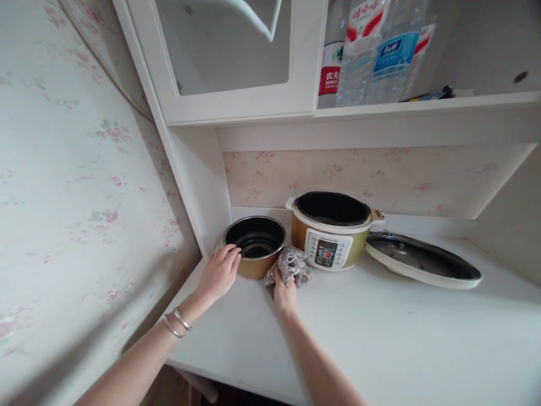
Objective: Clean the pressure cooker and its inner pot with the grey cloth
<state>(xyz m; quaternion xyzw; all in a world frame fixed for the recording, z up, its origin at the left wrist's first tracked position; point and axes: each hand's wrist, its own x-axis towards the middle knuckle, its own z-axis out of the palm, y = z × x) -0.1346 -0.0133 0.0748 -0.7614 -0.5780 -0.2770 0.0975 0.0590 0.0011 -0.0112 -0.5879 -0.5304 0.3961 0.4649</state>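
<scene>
My left hand (pixel 218 273) rests against the outer wall of a gold inner pot (pixel 255 246) with a dark lining, fingers spread along its rim side. My right hand (pixel 284 293) is closed on a crumpled grey cloth (pixel 289 265) lying on the white counter (pixel 380 327) between the pot and a gold electric cooker (pixel 331 230). The cooker stands open, its cavity dark and its control panel facing me. Two bangles sit on my left wrist.
The cooker's lid (pixel 422 260) lies upside down on the counter to the right. A white cabinet door (pixel 228 62) hangs above, and a shelf (pixel 422 104) holds water bottles (pixel 372 56). Floral wallpaper covers the wall at left and behind.
</scene>
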